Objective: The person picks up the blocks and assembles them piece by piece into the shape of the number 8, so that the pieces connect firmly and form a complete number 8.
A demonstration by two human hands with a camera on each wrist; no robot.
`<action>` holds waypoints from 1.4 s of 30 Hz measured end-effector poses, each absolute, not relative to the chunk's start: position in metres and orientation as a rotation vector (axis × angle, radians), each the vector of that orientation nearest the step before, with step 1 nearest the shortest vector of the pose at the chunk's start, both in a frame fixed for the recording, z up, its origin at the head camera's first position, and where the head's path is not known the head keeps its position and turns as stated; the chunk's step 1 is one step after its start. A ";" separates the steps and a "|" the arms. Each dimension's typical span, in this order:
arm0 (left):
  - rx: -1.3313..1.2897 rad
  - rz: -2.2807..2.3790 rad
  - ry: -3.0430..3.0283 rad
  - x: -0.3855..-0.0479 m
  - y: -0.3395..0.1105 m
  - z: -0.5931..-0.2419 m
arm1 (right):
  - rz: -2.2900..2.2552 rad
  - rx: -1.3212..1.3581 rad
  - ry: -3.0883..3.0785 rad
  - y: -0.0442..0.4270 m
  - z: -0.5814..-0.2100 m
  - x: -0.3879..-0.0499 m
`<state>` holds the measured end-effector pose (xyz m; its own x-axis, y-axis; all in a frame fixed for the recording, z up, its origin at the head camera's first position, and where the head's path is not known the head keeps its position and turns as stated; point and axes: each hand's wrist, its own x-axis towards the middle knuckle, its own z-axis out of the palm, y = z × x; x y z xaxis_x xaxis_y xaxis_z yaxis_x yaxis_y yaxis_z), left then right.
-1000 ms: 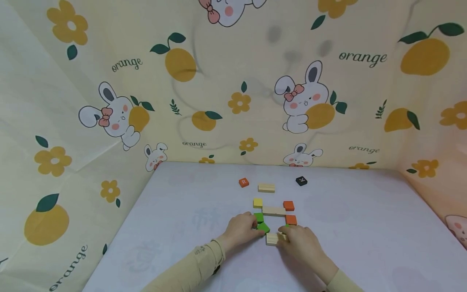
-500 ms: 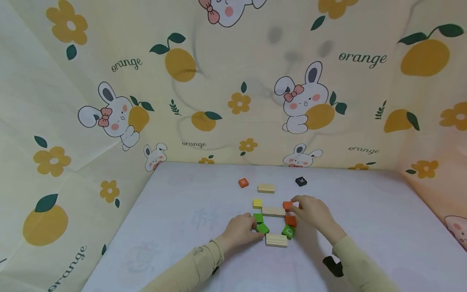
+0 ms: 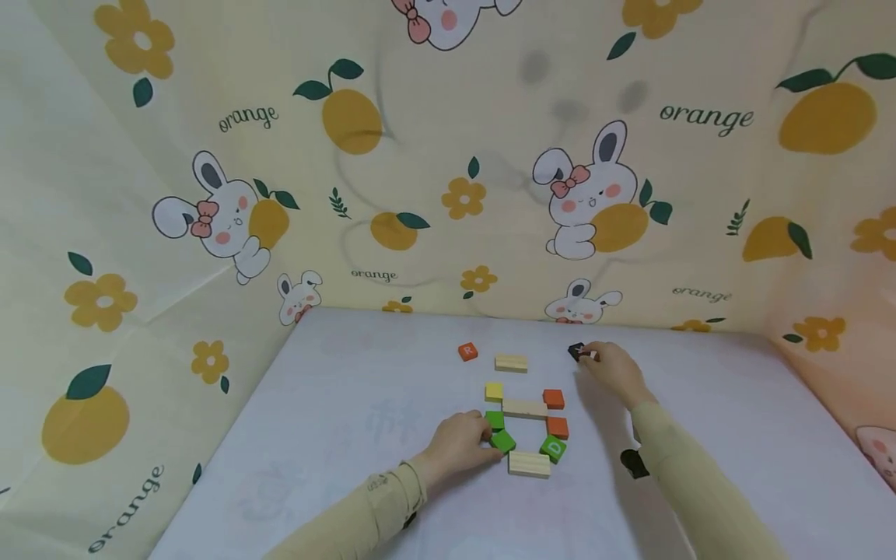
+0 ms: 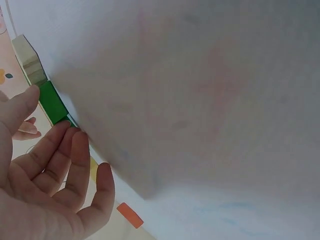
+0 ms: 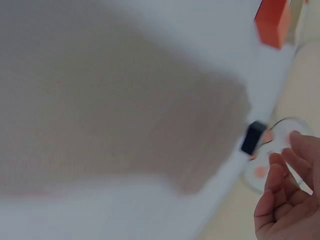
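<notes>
In the head view my left hand rests beside two green blocks, the front one turned at an angle. Its thumb and curled fingers hold a green block between them in the left wrist view. My right hand reaches to the far black letter block, fingertips at its right side. From the right wrist, the black block appears just off the loosely bent fingers of the right hand. A green block marked D lies flat at the front right of the arrangement.
Wooden strips lie at the front, middle and back. A yellow block and orange blocks flank the middle strip. An orange R block lies at the back left. A patterned cloth backs the white table.
My right hand has moved from the green D block, past the orange blocks, to the black block at the back. My left hand has stayed at the green blocks.
</notes>
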<state>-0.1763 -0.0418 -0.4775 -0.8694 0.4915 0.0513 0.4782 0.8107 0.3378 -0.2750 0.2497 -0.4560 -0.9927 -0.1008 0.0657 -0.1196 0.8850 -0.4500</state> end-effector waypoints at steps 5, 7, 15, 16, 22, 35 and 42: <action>0.793 0.537 2.948 -0.176 -0.042 -0.479 | 0.893 0.045 -2.976 0.259 -0.470 -0.282; 0.788 0.532 2.946 -0.176 -0.043 -0.480 | 0.933 -0.002 -2.959 0.259 -0.474 -0.283; 0.762 0.505 2.965 -0.173 -0.048 -0.483 | 0.953 -0.052 -2.932 0.252 -0.490 -0.293; 0.764 0.506 2.967 -0.173 -0.048 -0.483 | 0.954 -0.039 -2.932 0.252 -0.491 -0.294; 0.790 0.533 2.952 -0.174 -0.046 -0.483 | 0.936 -0.026 -2.952 0.255 -0.493 -0.297; 0.794 0.534 2.955 -0.178 -0.040 -0.485 | 0.947 -0.025 -3.043 0.262 -0.485 -0.302; 0.764 0.523 2.968 -0.181 -0.042 -0.484 | 1.181 0.018 -3.046 0.255 -0.482 -0.304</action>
